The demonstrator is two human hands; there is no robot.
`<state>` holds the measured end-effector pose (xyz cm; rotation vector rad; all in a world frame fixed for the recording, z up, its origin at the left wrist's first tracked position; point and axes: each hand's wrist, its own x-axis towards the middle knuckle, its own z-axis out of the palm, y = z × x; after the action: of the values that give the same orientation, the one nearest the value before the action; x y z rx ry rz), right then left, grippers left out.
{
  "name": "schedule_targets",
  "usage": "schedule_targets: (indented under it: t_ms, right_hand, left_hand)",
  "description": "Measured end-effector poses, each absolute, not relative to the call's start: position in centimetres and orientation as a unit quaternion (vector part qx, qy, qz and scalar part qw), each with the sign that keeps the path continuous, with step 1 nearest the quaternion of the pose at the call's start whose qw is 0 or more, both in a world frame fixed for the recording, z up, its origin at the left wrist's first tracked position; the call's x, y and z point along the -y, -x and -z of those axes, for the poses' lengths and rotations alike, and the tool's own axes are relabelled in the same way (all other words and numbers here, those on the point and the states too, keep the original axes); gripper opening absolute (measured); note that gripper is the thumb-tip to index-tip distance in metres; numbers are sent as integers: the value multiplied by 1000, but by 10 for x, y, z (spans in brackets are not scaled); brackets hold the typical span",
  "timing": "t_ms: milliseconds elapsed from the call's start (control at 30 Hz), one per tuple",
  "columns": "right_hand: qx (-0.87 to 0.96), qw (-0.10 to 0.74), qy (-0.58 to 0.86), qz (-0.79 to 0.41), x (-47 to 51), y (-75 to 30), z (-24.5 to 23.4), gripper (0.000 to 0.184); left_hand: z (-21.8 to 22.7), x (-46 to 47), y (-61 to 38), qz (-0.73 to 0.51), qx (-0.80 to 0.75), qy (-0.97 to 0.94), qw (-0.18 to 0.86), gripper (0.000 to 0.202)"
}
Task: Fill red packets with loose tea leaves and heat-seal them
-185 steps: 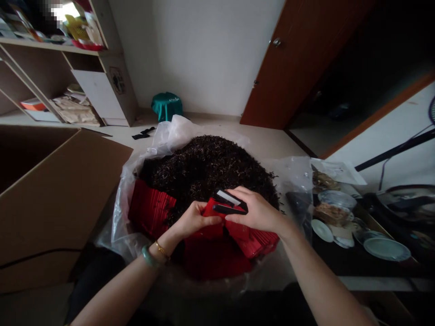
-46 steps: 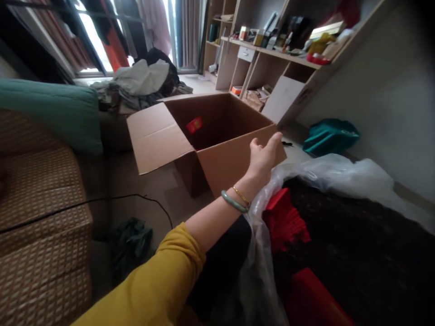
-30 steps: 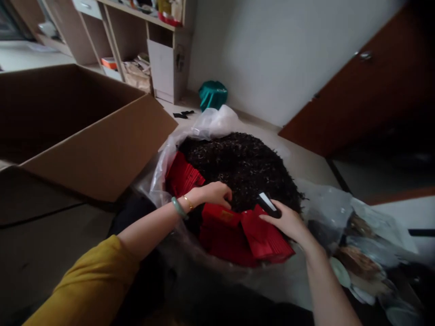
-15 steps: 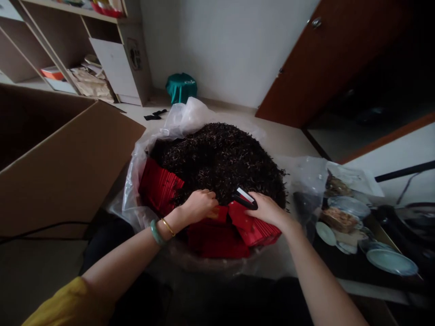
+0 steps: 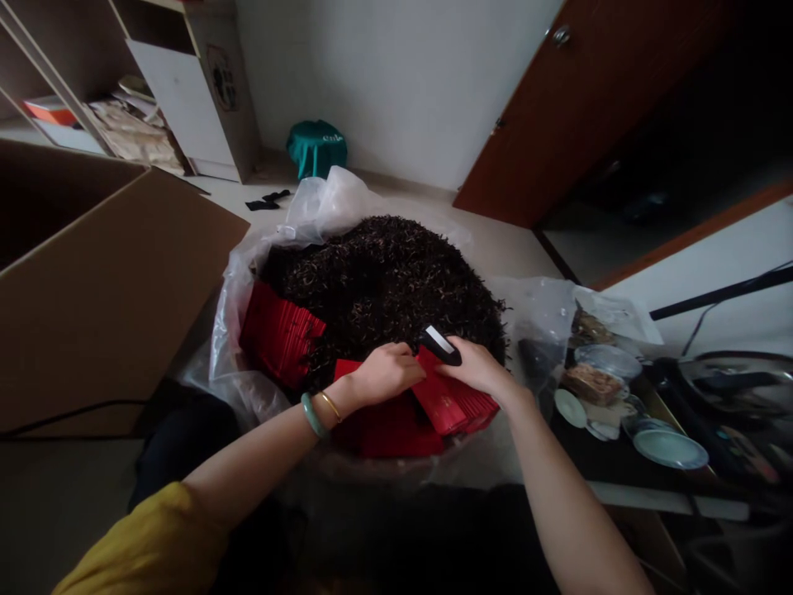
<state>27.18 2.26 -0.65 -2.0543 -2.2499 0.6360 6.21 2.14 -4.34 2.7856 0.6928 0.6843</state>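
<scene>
In the head view, a broad heap of dark dried leaves that looks like loose tea fills a container lined with a clear plastic bag. My right hand is closed around a small black tool with a white strip, its kind unclear, above a row of red packets. Beside it, my left hand has curled fingers pinching the edge of a red packet; the fingertips are partly hidden. Another red packet stack leans on the heap at the left. Flat red packets lie below my left hand.
A large open cardboard box stands at the left. To the right, a low table holds bowls and a green-rimmed dish. Behind are a teal-covered bin, shelving and a brown door.
My left hand has moved right, close to the right hand; the orange-gold patch by its fingers no longer shows. My right hand still holds the black tool. The whole view has shifted slightly.
</scene>
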Motion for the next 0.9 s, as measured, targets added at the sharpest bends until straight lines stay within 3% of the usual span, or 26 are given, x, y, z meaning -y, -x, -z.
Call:
schedule_targets:
  t_ms: [133,267,333,433,500,633,900]
  right_hand:
    - [716,28,668,-201,-24,-284,12,44]
    - [729,6,661,-176,-25,-288,19,46]
    - [741,77,653,-135,-23,-280,15,46]
    - [777,277,562,-56,-14,-255,-3,51]
    - [812,345,471,-1,-7,-235,-14,56]
    - [857,345,375,80,4,-210,-18,56]
    - [826,372,411,101,6,-206,-7,46]
  left_hand:
    - [25,-30,-38,-412,-361,-803,235,12]
    - [9,-38,-17,-482,-415,-674,375,12]
    - [5,-38,-13,-486,-417,-652,407,19]
    - [2,-32,-16,-464,-422,-665,405,28]
    - [1,-25,-20,-447,-431,-682,387,30]
    - [-2,-16,-25,-441,-446,-687,368,28]
    - [-3,-12,-27,-426,-457,-704,337,28]
